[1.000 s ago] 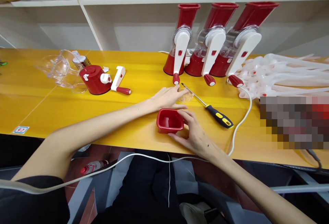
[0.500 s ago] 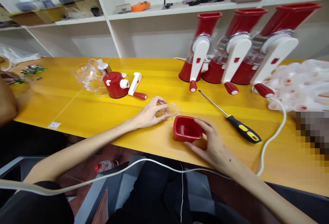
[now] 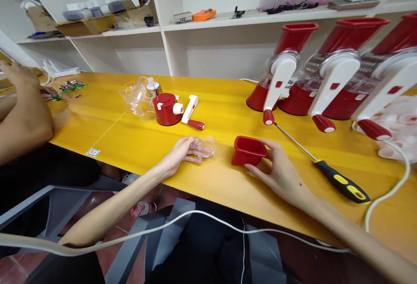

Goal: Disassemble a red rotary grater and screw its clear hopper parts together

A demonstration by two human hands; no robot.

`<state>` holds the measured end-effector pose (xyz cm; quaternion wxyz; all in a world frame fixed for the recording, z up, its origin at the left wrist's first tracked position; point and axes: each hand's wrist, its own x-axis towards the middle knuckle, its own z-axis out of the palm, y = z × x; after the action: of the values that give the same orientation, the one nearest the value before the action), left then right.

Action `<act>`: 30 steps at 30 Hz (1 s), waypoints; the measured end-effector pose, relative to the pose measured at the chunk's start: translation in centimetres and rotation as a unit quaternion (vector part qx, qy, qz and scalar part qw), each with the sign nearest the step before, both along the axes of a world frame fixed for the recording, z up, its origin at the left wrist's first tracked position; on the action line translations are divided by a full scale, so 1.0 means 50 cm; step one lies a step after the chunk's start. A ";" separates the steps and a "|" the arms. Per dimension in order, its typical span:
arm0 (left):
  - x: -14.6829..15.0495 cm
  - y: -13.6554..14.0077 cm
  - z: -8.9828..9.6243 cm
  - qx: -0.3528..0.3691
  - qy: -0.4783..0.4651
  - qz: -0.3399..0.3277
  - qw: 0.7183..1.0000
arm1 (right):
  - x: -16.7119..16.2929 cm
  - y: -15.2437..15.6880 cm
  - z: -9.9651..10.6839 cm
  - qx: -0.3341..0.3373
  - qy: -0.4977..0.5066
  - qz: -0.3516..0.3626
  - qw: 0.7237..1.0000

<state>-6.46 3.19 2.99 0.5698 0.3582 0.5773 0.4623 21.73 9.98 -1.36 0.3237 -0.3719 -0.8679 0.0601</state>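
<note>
My left hand (image 3: pixel 180 157) has its fingers curled around a small clear plastic part (image 3: pixel 206 148), just above the yellow table. In my right hand (image 3: pixel 282 172) is a red square hopper cup (image 3: pixel 245 157), gripped at its right side between thumb and fingers with its opening upward. A short gap separates the cup from the clear part. Beyond my left hand sit a red grater base (image 3: pixel 167 112), a white crank handle with a red grip (image 3: pixel 191 112) and a metal grater drum (image 3: pixel 153 87).
Three assembled rotary graters (image 3: pixel 282 71) stand at the back right. A screwdriver (image 3: pixel 339 179) lies right of my right hand. A clear plastic housing (image 3: pixel 138 99) is at the back left. A white cable (image 3: pixel 198 213) crosses before me. Another person's arm (image 3: pixel 28 106) is at far left.
The view has swung left, shifting the scene rightward. My left hand and the clear part have moved left, away from the red cup, which stays in my right hand.
</note>
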 end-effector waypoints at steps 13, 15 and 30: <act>-0.025 -0.006 -0.012 0.114 0.396 -0.034 0.910 | -0.048 0.015 -0.009 -0.043 0.019 0.017 0.999; -0.038 -0.023 -0.004 0.108 0.535 -0.043 0.837 | -0.045 0.013 -0.009 -0.041 0.021 0.018 0.999; -0.121 -0.103 0.065 0.212 0.544 -0.275 0.764 | -0.041 0.014 -0.014 -0.032 0.026 0.021 0.999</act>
<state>-12.51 -1.97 6.24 0.1720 0.8047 0.5546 0.1236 19.67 10.69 -2.06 0.3325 -0.3620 -0.8646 0.1045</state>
